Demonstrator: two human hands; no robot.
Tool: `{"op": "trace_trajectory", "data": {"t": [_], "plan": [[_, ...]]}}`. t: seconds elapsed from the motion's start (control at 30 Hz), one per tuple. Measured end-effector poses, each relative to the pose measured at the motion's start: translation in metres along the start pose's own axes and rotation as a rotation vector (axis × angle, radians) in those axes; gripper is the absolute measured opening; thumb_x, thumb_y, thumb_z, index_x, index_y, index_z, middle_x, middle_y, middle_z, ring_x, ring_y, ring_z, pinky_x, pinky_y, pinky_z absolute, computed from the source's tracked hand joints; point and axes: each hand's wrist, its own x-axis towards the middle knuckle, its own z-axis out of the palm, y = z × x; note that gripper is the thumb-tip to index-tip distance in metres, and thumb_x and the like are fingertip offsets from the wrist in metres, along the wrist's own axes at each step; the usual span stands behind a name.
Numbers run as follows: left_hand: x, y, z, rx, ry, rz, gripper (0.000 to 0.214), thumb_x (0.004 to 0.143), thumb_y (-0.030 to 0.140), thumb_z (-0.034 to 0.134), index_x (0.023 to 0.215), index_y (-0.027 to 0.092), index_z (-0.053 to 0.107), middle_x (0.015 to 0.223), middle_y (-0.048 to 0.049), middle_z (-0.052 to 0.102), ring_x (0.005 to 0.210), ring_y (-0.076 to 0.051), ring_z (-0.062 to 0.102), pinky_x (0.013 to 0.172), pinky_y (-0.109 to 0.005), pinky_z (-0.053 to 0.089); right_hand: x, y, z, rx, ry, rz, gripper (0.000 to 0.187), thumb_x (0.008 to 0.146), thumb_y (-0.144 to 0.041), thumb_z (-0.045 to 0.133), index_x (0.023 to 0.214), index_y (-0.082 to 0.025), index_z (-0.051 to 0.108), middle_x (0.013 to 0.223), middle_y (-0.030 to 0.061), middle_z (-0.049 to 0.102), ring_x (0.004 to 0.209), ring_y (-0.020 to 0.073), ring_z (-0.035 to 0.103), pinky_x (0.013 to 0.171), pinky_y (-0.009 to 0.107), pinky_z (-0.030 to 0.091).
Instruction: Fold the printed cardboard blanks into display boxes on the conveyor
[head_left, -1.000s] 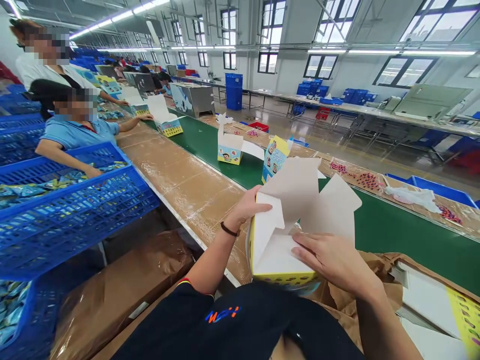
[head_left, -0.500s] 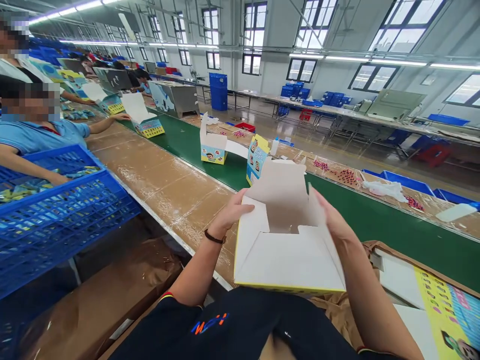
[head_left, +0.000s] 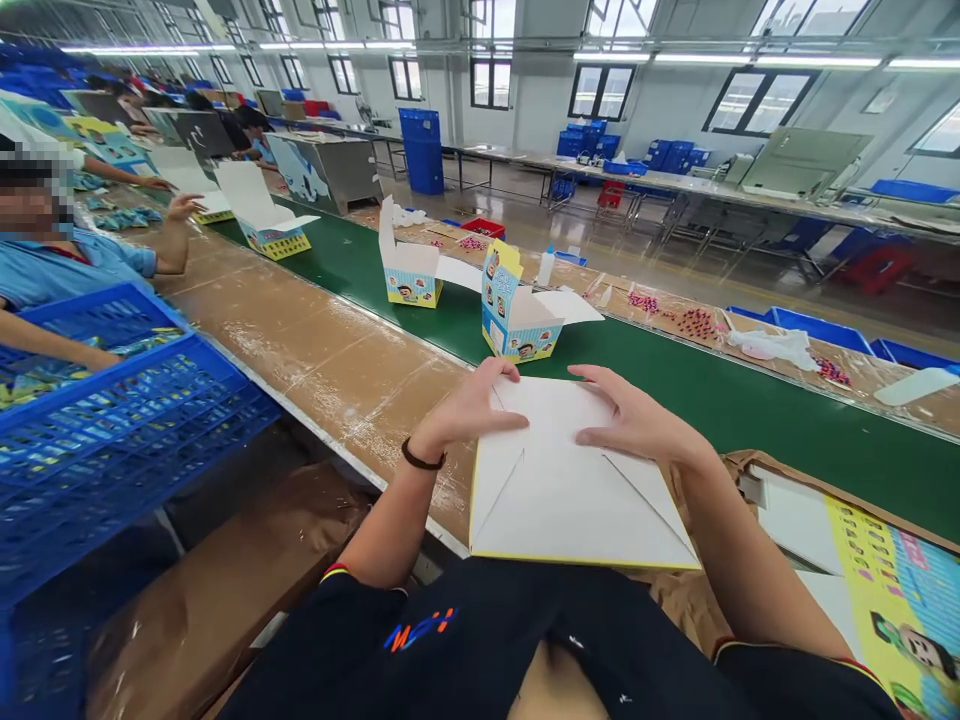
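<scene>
A white cardboard box (head_left: 570, 495) with a yellow edge rests against my lap, its flaps folded down flat and closed. My left hand (head_left: 469, 405) presses on the far left flap, fingers curled over its edge. My right hand (head_left: 630, 415) lies flat on the far right flap, fingers stretched out. Just beyond them, an opened printed box (head_left: 517, 315) stands on the green conveyor belt (head_left: 720, 400).
Two more open boxes (head_left: 409, 270) (head_left: 262, 220) stand further up the belt. A blue crate (head_left: 120, 430) of packets sits at left, where a seated person (head_left: 52, 265) reaches over the brown table (head_left: 315, 350). Flat printed box blanks (head_left: 892, 575) lie at right.
The box's top was open with its tall rear flap standing. The flaps are now folded down and closed, and both hands have moved on top of them. The view tilted downward.
</scene>
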Motion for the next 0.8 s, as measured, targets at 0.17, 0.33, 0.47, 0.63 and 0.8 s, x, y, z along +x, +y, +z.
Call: {"op": "trace_trajectory", "data": {"t": [0.17, 0.33, 0.47, 0.63, 0.8], "plan": [[0.011, -0.016, 0.013, 0.398, -0.26, 0.035, 0.064, 0.06, 0.039, 0.087, 0.119, 0.026, 0.067, 0.12, -0.0091, 0.072, 0.117, -0.036, 0.063, 0.103, -0.042, 0.046, 0.013, -0.016, 0.029, -0.31, -0.236, 0.207, 0.103, 0.073, -0.038, 0.087, 0.161, -0.028, 0.034, 0.161, 0.0156, 0.039, 0.137, 0.0402, 0.051, 0.109, 0.061, 0.047], [0.005, -0.024, 0.026, 0.491, -0.312, 0.014, 0.065, 0.059, 0.048, 0.088, 0.116, 0.024, 0.07, 0.115, -0.0111, 0.073, 0.111, -0.037, 0.065, 0.099, -0.042, 0.048, 0.012, -0.008, 0.044, -0.283, -0.35, 0.159, 0.097, 0.075, -0.038, 0.086, 0.159, -0.027, 0.039, 0.152, 0.0159, 0.052, 0.137, 0.0412, 0.05, 0.107, 0.063, 0.046], [0.001, -0.021, 0.009, 0.304, -0.33, 0.114, 0.066, 0.065, 0.057, 0.084, 0.121, 0.026, 0.069, 0.119, -0.0084, 0.073, 0.117, -0.034, 0.062, 0.105, -0.041, 0.045, 0.007, 0.018, 0.031, 0.142, -0.229, 0.019, 0.091, 0.077, -0.057, 0.079, 0.156, -0.027, 0.043, 0.158, 0.013, 0.046, 0.141, 0.0359, 0.048, 0.117, 0.056, 0.041], [-0.002, -0.025, 0.007, 0.293, -0.317, 0.071, 0.075, 0.063, 0.048, 0.086, 0.132, 0.025, 0.065, 0.129, -0.0107, 0.068, 0.121, -0.035, 0.059, 0.106, -0.044, 0.044, 0.008, 0.037, 0.045, 0.644, 0.19, 0.178, 0.082, 0.081, -0.08, 0.064, 0.141, -0.025, 0.052, 0.15, 0.0128, 0.054, 0.137, 0.0308, 0.054, 0.117, 0.05, 0.044], [-0.007, -0.025, 0.022, 0.366, -0.311, 0.035, 0.087, 0.064, 0.053, 0.085, 0.141, 0.024, 0.058, 0.131, -0.0142, 0.065, 0.123, -0.038, 0.056, 0.107, -0.047, 0.043, 0.008, 0.032, 0.061, 0.902, 0.479, 0.322, 0.072, 0.082, -0.082, 0.057, 0.127, -0.026, 0.055, 0.145, 0.0116, 0.058, 0.137, 0.0309, 0.054, 0.111, 0.049, 0.051]]}}
